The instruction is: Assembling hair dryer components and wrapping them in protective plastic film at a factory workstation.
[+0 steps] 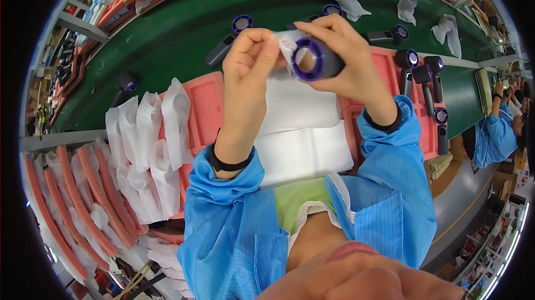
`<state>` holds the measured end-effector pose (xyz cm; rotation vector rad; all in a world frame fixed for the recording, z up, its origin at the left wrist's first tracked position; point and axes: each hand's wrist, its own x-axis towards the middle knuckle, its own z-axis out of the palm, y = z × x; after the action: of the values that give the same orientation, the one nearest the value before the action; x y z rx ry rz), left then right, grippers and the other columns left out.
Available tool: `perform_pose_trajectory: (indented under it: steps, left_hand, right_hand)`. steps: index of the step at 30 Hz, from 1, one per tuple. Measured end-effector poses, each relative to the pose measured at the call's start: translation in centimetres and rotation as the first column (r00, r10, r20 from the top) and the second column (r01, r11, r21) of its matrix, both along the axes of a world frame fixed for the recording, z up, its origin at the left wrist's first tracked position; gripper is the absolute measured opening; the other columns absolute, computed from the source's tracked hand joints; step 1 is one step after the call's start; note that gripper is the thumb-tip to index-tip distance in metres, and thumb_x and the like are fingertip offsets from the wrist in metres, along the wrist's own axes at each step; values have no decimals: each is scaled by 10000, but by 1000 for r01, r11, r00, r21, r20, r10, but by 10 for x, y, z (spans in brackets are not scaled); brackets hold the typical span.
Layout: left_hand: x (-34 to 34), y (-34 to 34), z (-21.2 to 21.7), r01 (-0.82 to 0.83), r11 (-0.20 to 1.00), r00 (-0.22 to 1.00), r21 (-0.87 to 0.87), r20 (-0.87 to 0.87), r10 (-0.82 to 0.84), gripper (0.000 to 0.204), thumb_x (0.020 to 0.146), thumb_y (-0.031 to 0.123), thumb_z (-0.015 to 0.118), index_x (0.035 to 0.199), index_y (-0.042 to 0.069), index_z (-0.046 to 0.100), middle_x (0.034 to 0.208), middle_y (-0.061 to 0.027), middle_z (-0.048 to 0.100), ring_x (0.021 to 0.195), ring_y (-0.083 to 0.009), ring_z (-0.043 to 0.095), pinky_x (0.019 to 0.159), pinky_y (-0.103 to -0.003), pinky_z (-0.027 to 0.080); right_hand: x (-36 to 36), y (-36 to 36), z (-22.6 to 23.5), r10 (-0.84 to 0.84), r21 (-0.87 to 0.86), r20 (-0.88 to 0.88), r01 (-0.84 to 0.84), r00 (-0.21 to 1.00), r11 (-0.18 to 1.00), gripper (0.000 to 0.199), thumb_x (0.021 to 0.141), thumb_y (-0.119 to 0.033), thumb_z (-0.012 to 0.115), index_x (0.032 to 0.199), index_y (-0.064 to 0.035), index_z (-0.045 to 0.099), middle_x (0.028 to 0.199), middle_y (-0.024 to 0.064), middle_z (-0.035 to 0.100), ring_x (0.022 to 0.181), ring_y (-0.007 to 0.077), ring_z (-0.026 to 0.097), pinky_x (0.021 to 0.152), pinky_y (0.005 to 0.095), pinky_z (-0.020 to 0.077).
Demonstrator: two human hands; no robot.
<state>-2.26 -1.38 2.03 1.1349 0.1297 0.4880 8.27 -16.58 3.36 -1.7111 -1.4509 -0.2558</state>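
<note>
The right hand (348, 57) has its fingers clamped around a dark grey cylindrical device with a purple ring face (315, 59), held raised above the bench (184, 27), ring turned toward the camera, probably for access. At its nine o'clock, the left hand (251, 57) pinches thin white wrapping (287, 44) against the ring's edge, fingers together. The ring looks glossy and intact. White foam sheets (306, 127) lie below, at six o'clock; similar devices (421, 71) rest at three o'clock.
</note>
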Motion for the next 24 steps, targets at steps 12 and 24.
perform_pose_trajectory:
  steps: [12, 24]
  left_hand:
    - [-2, -41, -22, -467, 427, 884, 774, 420, 205, 187, 756, -79, 660, 929, -9, 658, 854, -59, 632, 736, -185, 604, 653, -295, 501]
    - [10, -4, -15, -413, 518, 911, 749, 351, 217, 517, 663, 55, 801, 1136, 68, 592, 1250, -158, 473, 956, -263, 597, 722, -331, 514]
  right_hand:
    - [7, 10, -28, -211, 60, 152, 204, 966, 977, 765, 591, 6, 786, 1307, 1, 517, 1079, 157, 522, 965, 315, 538, 785, 338, 479]
    - [-13, 2, -13, 7, 79, -468, 34, 884, 996, 778, 646, -105, 816, 1320, -24, 437, 1120, 109, 570, 1004, 226, 576, 805, 331, 494]
